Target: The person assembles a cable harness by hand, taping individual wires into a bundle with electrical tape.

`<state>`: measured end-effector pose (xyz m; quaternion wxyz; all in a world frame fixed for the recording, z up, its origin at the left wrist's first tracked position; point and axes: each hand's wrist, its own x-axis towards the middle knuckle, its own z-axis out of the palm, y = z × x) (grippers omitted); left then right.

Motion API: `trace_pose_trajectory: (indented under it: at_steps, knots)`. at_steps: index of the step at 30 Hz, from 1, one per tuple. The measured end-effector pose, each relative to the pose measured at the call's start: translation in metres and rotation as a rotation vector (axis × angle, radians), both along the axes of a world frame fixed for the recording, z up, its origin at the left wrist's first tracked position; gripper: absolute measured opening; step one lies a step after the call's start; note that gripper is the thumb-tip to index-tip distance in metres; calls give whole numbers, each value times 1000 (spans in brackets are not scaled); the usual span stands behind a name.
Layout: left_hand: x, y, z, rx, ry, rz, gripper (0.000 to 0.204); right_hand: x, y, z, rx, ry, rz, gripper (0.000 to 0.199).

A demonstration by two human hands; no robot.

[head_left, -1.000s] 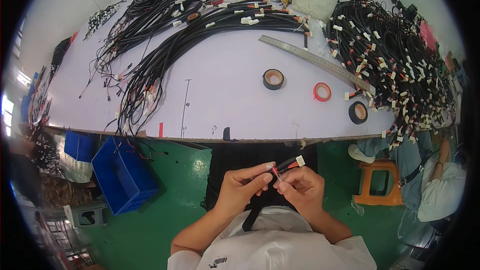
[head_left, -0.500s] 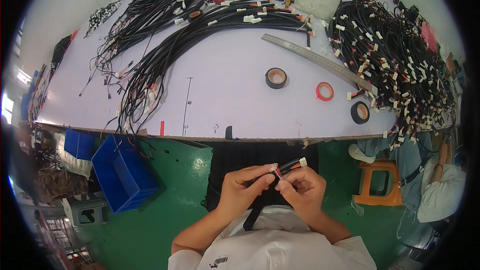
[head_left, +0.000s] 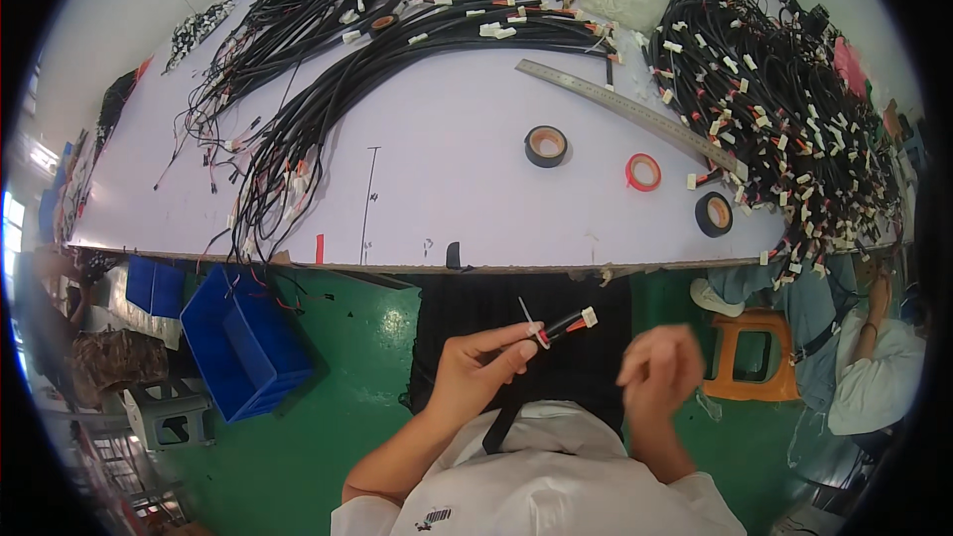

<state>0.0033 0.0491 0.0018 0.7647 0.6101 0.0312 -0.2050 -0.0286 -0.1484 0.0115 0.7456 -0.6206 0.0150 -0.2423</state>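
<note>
My left hand (head_left: 475, 365) pinches a black cable (head_left: 562, 328) in front of my body, below the table's near edge. At the cable's end, red wires run into a white connector (head_left: 590, 317) that points up and to the right. A white cable tie (head_left: 528, 314) loops round the cable beside my fingertips, its thin tail sticking up. To the right, apart from the cable, my right hand (head_left: 663, 372) is raised and smeared by motion. Its fingers look bent, but whether they hold anything is unclear.
On the white table (head_left: 447, 179) lie black cable bundles (head_left: 397, 55), a cable pile (head_left: 774, 119), a steel ruler (head_left: 625, 114), black tape (head_left: 546, 146) and red tape (head_left: 643, 173). A blue crate (head_left: 238, 347) stands lower left, an orange stool (head_left: 752, 357) right, beside another person's arm (head_left: 872, 323).
My right hand has let go of the cable tie and moved away to the right. My left hand keeps its hold on the cable, and the tie's tail now stands free.
</note>
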Motion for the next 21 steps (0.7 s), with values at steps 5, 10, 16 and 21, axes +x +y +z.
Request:
trace_pose_trajectory:
  at_steps: [5, 10, 16, 21]
  knots:
    - [-4, 6, 10, -22, 26, -162, 24, 62, -20, 14, -202, 598, 684, 26]
    - [-7, 8, 14, -26, 61, -232, 22, 57, 5, -1, 227, 583, 957, 14]
    - [-10, 10, 12, -6, 55, -264, 19, 51, 14, -8, 257, 550, 835, 16]
    - [-13, 9, 8, -101, 65, -188, 26, 44, 20, -18, 452, 681, 752, 19]
